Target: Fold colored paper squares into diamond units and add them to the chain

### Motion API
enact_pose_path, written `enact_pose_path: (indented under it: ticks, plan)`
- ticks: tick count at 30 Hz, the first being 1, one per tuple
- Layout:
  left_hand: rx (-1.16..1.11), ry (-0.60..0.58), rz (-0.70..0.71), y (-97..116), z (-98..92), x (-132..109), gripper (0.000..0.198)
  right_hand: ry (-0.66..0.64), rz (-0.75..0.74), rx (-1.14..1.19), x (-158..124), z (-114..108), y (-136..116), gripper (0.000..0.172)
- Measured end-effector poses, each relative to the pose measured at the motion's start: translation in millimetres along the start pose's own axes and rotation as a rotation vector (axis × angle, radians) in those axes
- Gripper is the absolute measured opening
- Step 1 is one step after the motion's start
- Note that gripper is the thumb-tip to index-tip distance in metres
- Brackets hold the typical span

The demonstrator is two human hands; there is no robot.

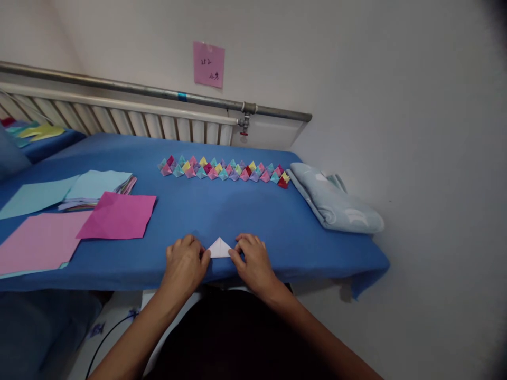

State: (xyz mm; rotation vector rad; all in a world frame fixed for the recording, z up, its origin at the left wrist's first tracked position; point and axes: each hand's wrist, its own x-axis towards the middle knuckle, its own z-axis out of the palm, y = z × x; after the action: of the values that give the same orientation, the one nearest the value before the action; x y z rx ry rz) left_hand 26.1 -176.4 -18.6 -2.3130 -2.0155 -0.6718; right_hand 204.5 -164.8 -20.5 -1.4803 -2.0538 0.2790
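A small white folded paper triangle lies near the front edge of the blue-covered table, its point facing away from me and a crease running down its middle. My left hand pinches its left corner between thumb and curled fingers. At the right corner, my right hand does the same, thumb on the paper. Farther back, several small folded paper pieces in pink, teal, yellow, purple and red stand in two long rows.
Left of my hands lie a magenta sheet, a pink sheet and a stack of light blue paper. A folded blanket rests at the right end. Behind the table run a radiator and a metal pipe.
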Motion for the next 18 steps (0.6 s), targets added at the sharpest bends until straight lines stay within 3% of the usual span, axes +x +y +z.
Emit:
enact_pose_path:
  ticks: [6,13,18]
  plan:
    - [0.017,0.066,0.019,0.6,1.9,-1.2,0.024,0.015,-0.003,0.013,-0.5,0.6,1.0,0.021]
    - [0.048,-0.03,-0.01,3.0,-2.5,1.9,0.024,0.001,0.007,0.031,-0.9,0.4,1.2,0.019]
    - [0.085,0.011,0.009,1.4,-2.2,3.7,0.024,-0.026,0.017,0.003,0.5,1.1,1.7,0.018]
